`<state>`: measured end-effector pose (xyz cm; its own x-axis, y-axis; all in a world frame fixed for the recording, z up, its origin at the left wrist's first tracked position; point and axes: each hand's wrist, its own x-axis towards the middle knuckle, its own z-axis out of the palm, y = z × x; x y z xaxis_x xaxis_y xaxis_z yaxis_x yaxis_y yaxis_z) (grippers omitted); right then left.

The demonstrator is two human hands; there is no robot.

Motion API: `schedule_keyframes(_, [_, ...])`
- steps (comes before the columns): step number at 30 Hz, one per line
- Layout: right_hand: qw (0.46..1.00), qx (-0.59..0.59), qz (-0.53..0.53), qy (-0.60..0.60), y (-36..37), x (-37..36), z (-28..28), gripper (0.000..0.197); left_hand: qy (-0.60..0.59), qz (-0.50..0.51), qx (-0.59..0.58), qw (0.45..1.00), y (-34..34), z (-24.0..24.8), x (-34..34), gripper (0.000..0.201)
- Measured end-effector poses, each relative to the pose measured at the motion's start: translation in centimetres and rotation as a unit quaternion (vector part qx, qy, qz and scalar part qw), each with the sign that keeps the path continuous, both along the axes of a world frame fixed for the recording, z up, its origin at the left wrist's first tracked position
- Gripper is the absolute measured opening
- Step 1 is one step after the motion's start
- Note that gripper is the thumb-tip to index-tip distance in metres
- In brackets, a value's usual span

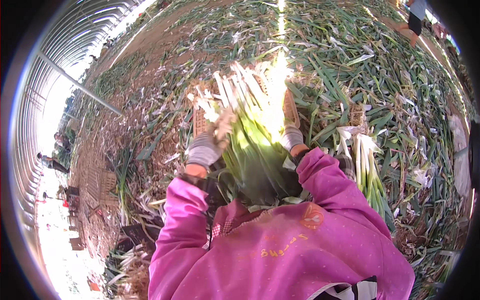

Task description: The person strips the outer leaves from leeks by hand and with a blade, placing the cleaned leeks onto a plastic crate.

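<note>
A thick bundle of leeks [255, 137] lies in front of me, white root ends pointing away and green leaves toward my body. It rests over a tan slatted plastic crate [200, 122]. My left hand [212, 140], in a grey-white glove with soiled fingers, is closed against the bundle's left side; its fingertips are slightly blurred. At the bundle's right edge, beside the crate's right wall, is my gloved right hand [291, 137]. Strong sunlight and the leaves hide its fingers, so its grip is unclear.
More leeks [367, 165] lie to my right, and another pile [132, 265] is at the lower left. Cut leaves [345, 65] litter the ground. A second crate [100, 185] stands at the left. People are in the distance, including one person [416, 20] at the far right.
</note>
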<state>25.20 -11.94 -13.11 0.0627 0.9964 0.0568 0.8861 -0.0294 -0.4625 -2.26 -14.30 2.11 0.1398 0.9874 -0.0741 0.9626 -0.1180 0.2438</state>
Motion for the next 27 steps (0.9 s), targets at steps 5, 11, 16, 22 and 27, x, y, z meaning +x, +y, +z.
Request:
schedule_keyframes(5, [0.961,0.193,0.055,0.192,-3.5,-3.2,2.9,0.026,0.103,0.068,0.11,0.986,-3.3,0.2,-6.4,0.08])
schedule_keyframes(11, [0.864,-0.098,0.199,0.452,-7.5,-11.0,4.2,0.039,-0.026,-0.075,0.325,0.942,-7.1,-3.9,-9.6,0.066])
schedule_keyframes(16, [0.633,-0.188,0.22,0.718,-5.6,-17.3,1.7,0.064,-0.117,-0.031,0.194,0.974,-6.0,-5.5,-6.9,0.068])
schedule_keyframes(22, [0.57,-0.445,0.241,0.648,-1.9,-22.3,6.6,0.067,-0.185,0.028,0.071,0.98,-3.7,-5.1,-11.2,0.073])
schedule_keyframes(27, [0.706,-0.356,0.26,0.554,-2.3,-23.4,5.5,0.052,-0.278,0.047,0.085,0.956,-1.2,-6.0,-12.1,0.069])
